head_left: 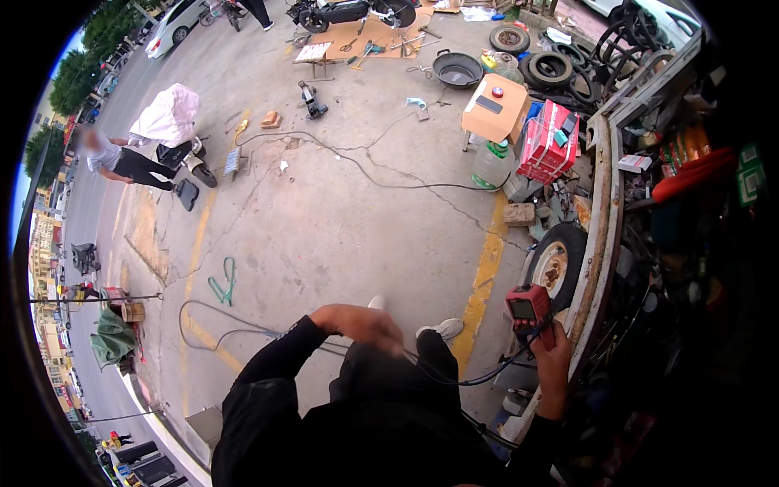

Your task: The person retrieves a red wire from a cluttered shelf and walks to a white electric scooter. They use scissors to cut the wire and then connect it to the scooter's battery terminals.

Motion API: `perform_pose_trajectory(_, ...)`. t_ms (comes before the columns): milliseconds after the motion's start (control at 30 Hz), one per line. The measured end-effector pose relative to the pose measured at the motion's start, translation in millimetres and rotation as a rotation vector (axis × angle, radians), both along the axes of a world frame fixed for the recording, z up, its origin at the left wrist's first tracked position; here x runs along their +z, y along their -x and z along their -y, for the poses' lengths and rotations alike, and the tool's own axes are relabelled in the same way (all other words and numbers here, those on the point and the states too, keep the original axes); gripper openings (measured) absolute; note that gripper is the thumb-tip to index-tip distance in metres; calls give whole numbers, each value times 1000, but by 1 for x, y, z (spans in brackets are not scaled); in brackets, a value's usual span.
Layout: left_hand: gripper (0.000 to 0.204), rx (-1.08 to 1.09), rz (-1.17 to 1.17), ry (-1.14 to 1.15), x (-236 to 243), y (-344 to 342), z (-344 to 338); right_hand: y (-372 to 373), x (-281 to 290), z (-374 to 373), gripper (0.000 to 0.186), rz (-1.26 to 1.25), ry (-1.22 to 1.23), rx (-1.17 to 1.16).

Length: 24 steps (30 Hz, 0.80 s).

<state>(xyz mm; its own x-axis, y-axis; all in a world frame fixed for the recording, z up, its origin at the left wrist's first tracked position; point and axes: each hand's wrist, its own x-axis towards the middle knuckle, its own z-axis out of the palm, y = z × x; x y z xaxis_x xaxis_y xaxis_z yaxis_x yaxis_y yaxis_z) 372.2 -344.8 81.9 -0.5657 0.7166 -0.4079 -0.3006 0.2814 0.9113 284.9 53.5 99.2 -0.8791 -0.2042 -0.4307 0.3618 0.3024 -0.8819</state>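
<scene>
My right hand grips a red hand-held gauge with a dark screen, held up beside a worn tyre on a pale rim. A thin black hose runs from the gauge across my body to my left hand, which is closed around it near my waist. Further back the hose trails over the concrete to my left. Both my sleeves are black. My white shoes show just beyond my left hand.
A person in a grey top bends beside a scooter with a white cover. Ahead lie a cardboard box on a stool, a red crate, a black pan, tyres and scattered tools. Cluttered shelving fills the right.
</scene>
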Motion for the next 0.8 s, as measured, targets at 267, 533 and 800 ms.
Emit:
perform_pose_trajectory(267,29,1037,-395,731,-102,-69,163,-12,16,101,55,22,-261,1013)
perform_pose_trajectory(533,32,255,439,141,-84,-147,215,-87,-34,58,54,-142,-438,-16)
perform_pose_trajectory(800,33,764,-484,629,-152,-20,222,-172,-9,12,57,272,9,409)
